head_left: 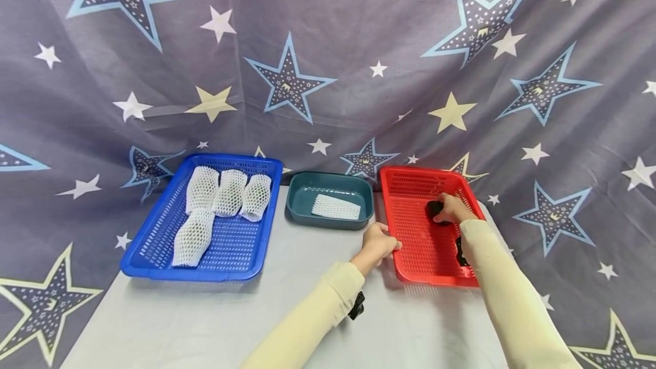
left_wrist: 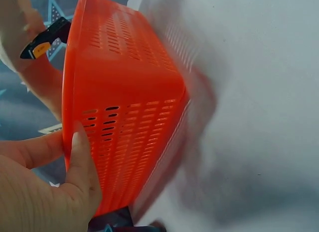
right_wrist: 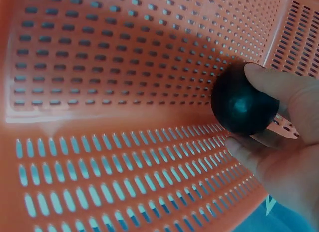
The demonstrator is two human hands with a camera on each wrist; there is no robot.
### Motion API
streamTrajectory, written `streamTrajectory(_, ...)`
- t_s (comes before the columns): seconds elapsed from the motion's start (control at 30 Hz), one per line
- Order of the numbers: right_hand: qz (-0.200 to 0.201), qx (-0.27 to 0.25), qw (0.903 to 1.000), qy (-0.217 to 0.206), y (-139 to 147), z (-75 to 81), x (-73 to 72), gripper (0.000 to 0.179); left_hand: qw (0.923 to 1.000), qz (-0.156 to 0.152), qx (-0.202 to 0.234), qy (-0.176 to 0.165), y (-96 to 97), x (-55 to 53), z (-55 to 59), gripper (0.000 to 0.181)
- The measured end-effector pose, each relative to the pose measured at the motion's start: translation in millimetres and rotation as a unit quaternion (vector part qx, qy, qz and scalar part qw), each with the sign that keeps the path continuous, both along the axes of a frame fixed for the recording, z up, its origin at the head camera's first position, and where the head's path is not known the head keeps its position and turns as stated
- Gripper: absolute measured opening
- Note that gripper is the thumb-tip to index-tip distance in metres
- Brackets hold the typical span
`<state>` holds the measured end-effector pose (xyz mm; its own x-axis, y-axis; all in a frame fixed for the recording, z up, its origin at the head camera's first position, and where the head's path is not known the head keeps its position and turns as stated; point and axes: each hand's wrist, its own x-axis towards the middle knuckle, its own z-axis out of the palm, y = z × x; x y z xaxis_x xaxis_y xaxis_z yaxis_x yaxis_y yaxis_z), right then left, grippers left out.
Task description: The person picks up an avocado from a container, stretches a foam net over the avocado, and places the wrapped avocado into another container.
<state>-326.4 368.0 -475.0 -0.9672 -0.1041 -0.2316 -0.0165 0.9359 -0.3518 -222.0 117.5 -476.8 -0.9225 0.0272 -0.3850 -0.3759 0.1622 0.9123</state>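
My left hand (head_left: 378, 244) grips the left rim of the red basket (head_left: 402, 269). In the left wrist view, the thumb lies on the basket's outer wall and a finger reaches the rim. Inside that basket, toward its right side, my right hand (head_left: 453, 209) holds a dark round object (right_wrist: 241, 105), smooth and glossy like a ball or a dark fruit. The right wrist view has the thumb on its top and fingers beneath and behind it. Whether it touches the basket cannot be told. The right forearm hides part of the basket's right side.
On the left of the white table (head_left: 200, 323) stands a blue basket (head_left: 241, 274) with several white foam-netted pieces (head_left: 193, 238). Between the baskets, a teal dish (head_left: 328, 222) holds a flat white foam net sleeve (head_left: 335, 207). A star-patterned curtain (head_left: 328, 10) hangs behind.
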Motion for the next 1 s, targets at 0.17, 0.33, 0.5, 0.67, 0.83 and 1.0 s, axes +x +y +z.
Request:
streamTrajectory(0.17, -0.007, -0.009, 0.9997, -0.019, -8.1, 0.9, 5.4, 0.074, 1.0000, 0.006, -0.004, 0.000, -1.7, 1.8, 2.6, 0.037)
streamTrajectory(0.33, -0.039, -0.023, 0.9979, -0.046, -5.3, -7.0, 0.9, 0.075, 0.9999, 0.013, 0.003, -0.002, -2.2, 3.5, 4.2, 0.038)
streamTrajectory(0.5, -0.042, -0.038, 0.9982, -0.018, 9.3, -22.4, -4.3, 0.073, 0.9998, 0.020, 0.008, -0.004, -2.0, 4.8, 5.1, 0.039)
streamTrajectory(0.67, -0.073, -0.051, 0.9960, 0.010, -2.8, -8.6, 12.0, 0.064, 0.9996, 0.026, -0.007, 0.000, 0.0, 7.1, 4.4, 0.036)
streamTrajectory(0.83, -0.066, -0.084, 0.9928, 0.054, -8.2, 2.9, 22.9, 0.062, 0.9992, 0.033, -0.022, -0.003, -0.3, 9.5, 1.7, 0.035)
streamTrajectory(1.0, -0.076, -0.135, 0.9840, 0.087, -16.5, 20.2, 24.0, 0.073, 0.9991, 0.037, -0.021, -0.003, -1.5, 7.1, 0.9, 0.035)
